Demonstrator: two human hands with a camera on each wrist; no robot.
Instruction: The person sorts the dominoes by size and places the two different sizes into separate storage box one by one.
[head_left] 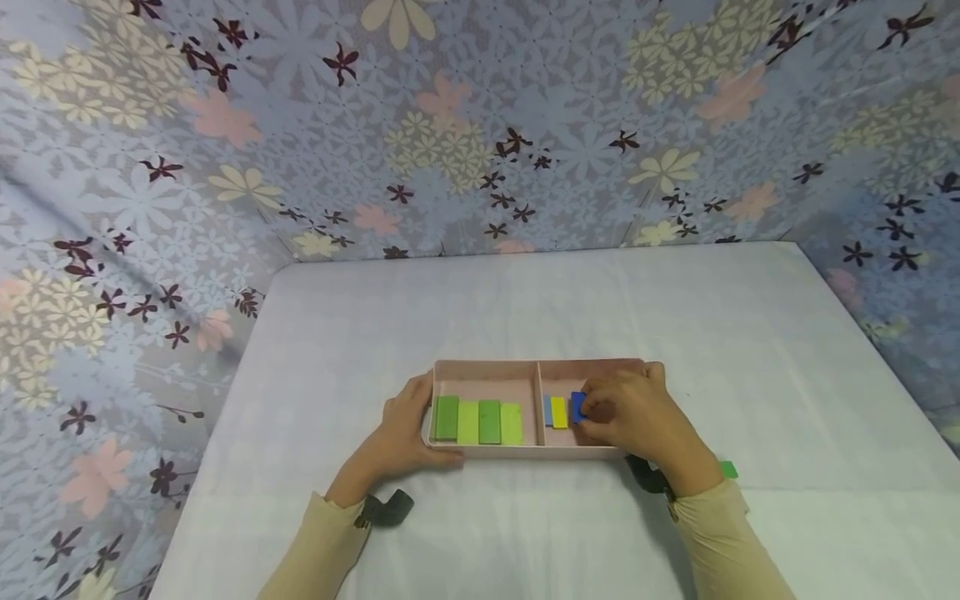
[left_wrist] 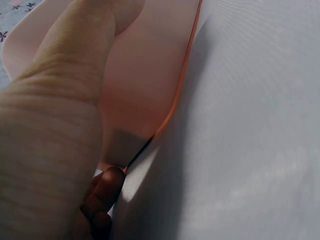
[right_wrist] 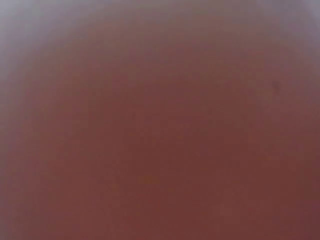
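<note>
A pale pink tray (head_left: pixel 487 377) with one divider sits on the white-covered table. My left hand (head_left: pixel 401 429) grips its left end, thumb along the front wall; the left wrist view shows fingers at the tray's lower edge (left_wrist: pixel 172 107). In the left compartment, dark green (head_left: pixel 490 422) and light green (head_left: pixel 468 423) blocks stand side by side. The right compartment holds a light blue block (head_left: pixel 548 411) and a yellow block (head_left: pixel 558 412). My right hand (head_left: pixel 637 412) pinches a dark blue block (head_left: pixel 577 406) there and hides that compartment's right part. The right wrist view is a reddish-brown blur.
A green piece (head_left: pixel 729 470) lies on the white tablecloth (head_left: pixel 795 400), partly behind my right wrist. Black wrist-worn devices (head_left: pixel 390 508) hang beneath both wrists. Floral fabric (head_left: pixel 450 167) rises behind the table and at its sides.
</note>
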